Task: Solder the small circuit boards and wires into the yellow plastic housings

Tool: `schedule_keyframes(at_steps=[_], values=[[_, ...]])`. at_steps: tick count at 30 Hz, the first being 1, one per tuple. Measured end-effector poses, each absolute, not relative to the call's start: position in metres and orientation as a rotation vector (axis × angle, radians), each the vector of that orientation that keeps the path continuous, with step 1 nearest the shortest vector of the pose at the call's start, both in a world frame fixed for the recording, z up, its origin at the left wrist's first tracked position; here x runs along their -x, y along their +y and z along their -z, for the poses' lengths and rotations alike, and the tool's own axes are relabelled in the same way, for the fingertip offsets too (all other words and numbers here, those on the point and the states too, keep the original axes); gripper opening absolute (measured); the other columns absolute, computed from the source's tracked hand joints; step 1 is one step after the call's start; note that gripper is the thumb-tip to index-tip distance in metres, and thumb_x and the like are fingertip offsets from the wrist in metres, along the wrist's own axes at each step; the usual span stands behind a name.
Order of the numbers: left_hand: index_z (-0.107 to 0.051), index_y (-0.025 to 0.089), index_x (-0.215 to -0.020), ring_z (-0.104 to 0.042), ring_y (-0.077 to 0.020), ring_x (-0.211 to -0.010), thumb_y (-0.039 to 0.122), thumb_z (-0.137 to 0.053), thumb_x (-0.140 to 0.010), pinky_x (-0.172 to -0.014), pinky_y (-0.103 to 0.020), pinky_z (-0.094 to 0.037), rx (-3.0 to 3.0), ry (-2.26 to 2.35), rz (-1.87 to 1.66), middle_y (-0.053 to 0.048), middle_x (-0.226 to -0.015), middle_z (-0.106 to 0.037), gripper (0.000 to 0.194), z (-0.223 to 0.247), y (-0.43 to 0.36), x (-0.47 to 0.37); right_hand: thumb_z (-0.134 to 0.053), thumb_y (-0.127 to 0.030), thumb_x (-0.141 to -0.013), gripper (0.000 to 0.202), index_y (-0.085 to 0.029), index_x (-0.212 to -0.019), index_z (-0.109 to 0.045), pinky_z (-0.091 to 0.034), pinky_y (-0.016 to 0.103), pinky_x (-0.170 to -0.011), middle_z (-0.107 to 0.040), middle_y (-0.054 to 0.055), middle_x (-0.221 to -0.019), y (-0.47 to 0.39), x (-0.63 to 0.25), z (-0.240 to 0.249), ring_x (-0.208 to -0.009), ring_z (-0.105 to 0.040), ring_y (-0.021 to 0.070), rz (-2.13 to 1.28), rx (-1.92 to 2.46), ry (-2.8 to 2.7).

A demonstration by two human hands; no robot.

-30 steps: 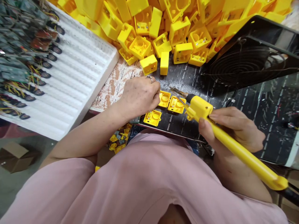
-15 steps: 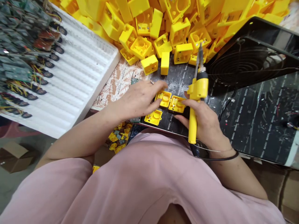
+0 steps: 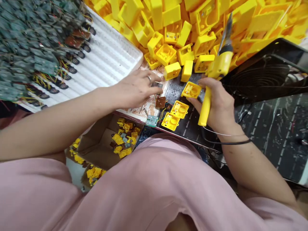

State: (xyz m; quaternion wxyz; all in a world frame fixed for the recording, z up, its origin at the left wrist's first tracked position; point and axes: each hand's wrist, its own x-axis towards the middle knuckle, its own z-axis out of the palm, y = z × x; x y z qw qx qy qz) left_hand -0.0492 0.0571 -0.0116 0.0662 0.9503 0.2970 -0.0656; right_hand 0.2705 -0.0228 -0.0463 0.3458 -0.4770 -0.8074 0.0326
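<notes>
My right hand [image 3: 218,102] is wrapped round a yellow-handled soldering iron [image 3: 220,64], its dark tip pointing up and away. The thumb and forefinger of this hand also touch a small open yellow housing [image 3: 191,90]. Two more yellow housings [image 3: 180,109] lie nearer me, side by side with their insides up. My left hand [image 3: 138,88] is to the left, its thumb and fingers closed about a small circuit board [image 3: 157,85], mostly covered by them. Just below lie a brown circuit board [image 3: 160,102], a small round black part [image 3: 168,106] with yellow wires, and a green circuit board [image 3: 152,120].
Yellow housings [image 3: 172,70] are heaped along the back. A white foam tray [image 3: 113,48] at the left bears many wired circuit boards [image 3: 45,65]. A black fan [image 3: 262,73] stands at the right. Below the bench edge, a cardboard box [image 3: 96,141] holds yellow parts.
My left hand has left the yellow housings and moved left to the circuit board. My right hand has moved away from me with the iron, and one housing now lies apart from the other two.
</notes>
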Motion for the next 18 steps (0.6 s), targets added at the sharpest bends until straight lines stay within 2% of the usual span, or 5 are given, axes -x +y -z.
schedule_keyframes(at_steps=[3,7,12,15,18], values=[[-0.078,0.024,-0.111,-0.056,-0.0357,-0.163,0.019,-0.054,-0.104,-0.134,-0.061,-0.047,-2.835,0.893,0.159,-0.010,-0.160,-0.072,0.026,0.019,0.059,0.048,-0.080,-0.048,-0.108,0.049,-0.034,-0.151,-0.060,-0.074,0.038,-0.086,-0.082,0.005,-0.126,-0.020,-0.268,0.054,-0.105,-0.086,0.0262,-0.133,1.192,-2.162],[-0.075,0.026,-0.091,-0.072,-0.0313,-0.141,0.029,-0.056,-0.103,-0.129,-0.055,-0.052,-2.758,0.863,0.040,-0.007,-0.138,-0.083,0.023,0.014,0.060,0.062,-0.082,-0.041,-0.106,0.052,-0.033,-0.152,-0.059,-0.074,0.041,-0.097,-0.081,0.007,-0.139,-0.026,-0.269,0.052,-0.117,-0.086,0.0273,-0.195,1.183,-2.118],[-0.083,0.026,-0.098,-0.077,-0.0208,-0.084,0.036,-0.060,-0.096,-0.091,-0.038,-0.064,-2.454,0.942,-0.175,-0.003,-0.096,-0.086,0.025,0.006,0.055,0.063,-0.074,-0.043,-0.112,0.036,-0.029,-0.145,-0.067,-0.074,0.038,-0.091,-0.086,0.006,-0.124,-0.024,-0.262,0.050,-0.104,-0.087,0.0248,-0.098,1.160,-2.155],[-0.084,0.024,-0.102,-0.075,-0.0166,-0.076,0.036,-0.063,-0.094,-0.082,-0.030,-0.062,-2.322,1.061,-0.270,0.001,-0.086,-0.082,0.026,0.008,0.054,0.054,-0.083,-0.038,-0.107,0.026,-0.028,-0.130,-0.075,-0.072,0.032,-0.088,-0.088,0.004,-0.110,-0.032,-0.264,0.036,-0.094,-0.087,0.0218,0.041,1.130,-2.109],[-0.083,0.023,-0.099,-0.077,-0.0167,-0.078,0.034,-0.063,-0.092,-0.085,-0.031,-0.062,-2.284,1.102,-0.298,0.002,-0.086,-0.081,0.023,0.010,0.057,0.044,-0.091,-0.031,-0.101,0.018,-0.029,-0.116,-0.081,-0.065,0.022,-0.069,-0.086,-0.002,-0.088,-0.055,-0.275,0.018,-0.068,-0.080,0.0145,0.142,1.110,-1.984]])
